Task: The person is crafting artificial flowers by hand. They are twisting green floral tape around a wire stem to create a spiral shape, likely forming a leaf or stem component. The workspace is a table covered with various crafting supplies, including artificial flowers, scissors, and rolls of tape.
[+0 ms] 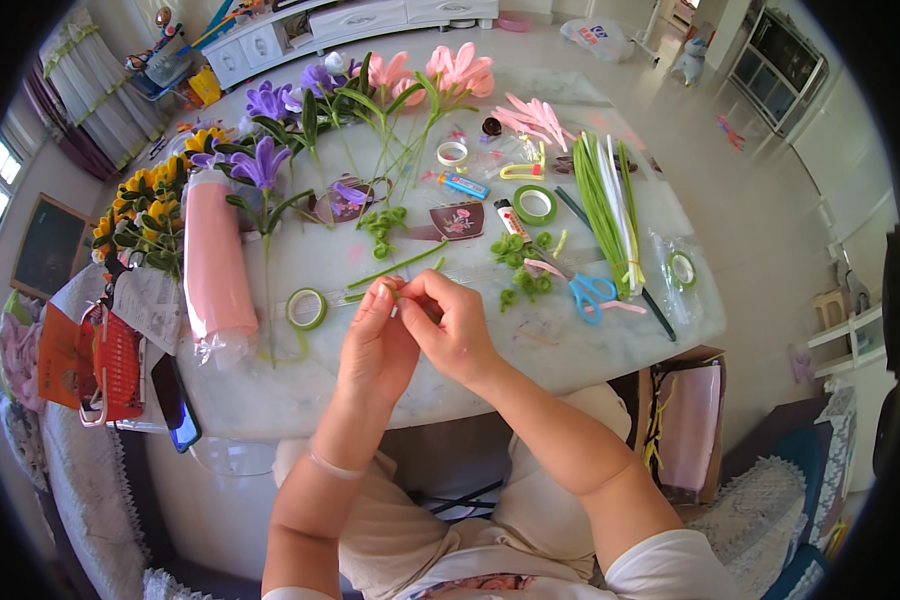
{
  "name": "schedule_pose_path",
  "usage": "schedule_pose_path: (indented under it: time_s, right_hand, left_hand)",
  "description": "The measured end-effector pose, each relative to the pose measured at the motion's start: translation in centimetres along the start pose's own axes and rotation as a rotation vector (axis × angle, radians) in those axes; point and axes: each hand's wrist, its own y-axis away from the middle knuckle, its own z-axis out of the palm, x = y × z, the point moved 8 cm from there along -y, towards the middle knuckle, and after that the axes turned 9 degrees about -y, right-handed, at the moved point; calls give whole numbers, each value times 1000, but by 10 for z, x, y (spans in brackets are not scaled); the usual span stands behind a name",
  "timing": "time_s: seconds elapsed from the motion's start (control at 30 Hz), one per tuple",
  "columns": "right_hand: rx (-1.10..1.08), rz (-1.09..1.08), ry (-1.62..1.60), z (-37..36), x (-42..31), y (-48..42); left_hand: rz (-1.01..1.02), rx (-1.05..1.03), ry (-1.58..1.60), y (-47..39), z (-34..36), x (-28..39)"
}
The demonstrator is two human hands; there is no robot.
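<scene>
My left hand [379, 341] and my right hand [450, 322] meet at the fingertips over the table's near part, pinching a small piece of green pipe cleaner [394, 294] mostly hidden by the fingers. Just beyond them lie green pipe cleaner lengths [397, 264]. Left of my left hand is a roll of green floral tape [306, 309]. Coiled green pipe cleaner pieces [531, 283] lie to the right, beside blue-handled scissors [592, 296]. Farther right rests a bundle of green and white pipe cleaners [607, 217].
Purple flowers [259, 163] and pink flowers [461, 71] line the far side. A pink wrapped roll [216, 262] stands left, near a red basket [120, 367] and a phone [174, 401] at the table's edge. A glue stick [510, 219] and a second tape roll [535, 205] lie right of centre.
</scene>
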Motion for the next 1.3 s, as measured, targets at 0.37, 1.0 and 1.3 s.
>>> schedule_pose_path:
  time_s: [0.37,1.0,1.3]
  right_hand:
    - [-189,-149,526,-20,-39,-9]
    - [21,124,-60,-8,-1,6]
    - [-115,163,182,-28,-25,-7]
  left_hand:
    - [831,-33,-1772,21,52,74]
    - [114,106,-92,7,0,3]
    - [673,-31,-1491,14,46,70]
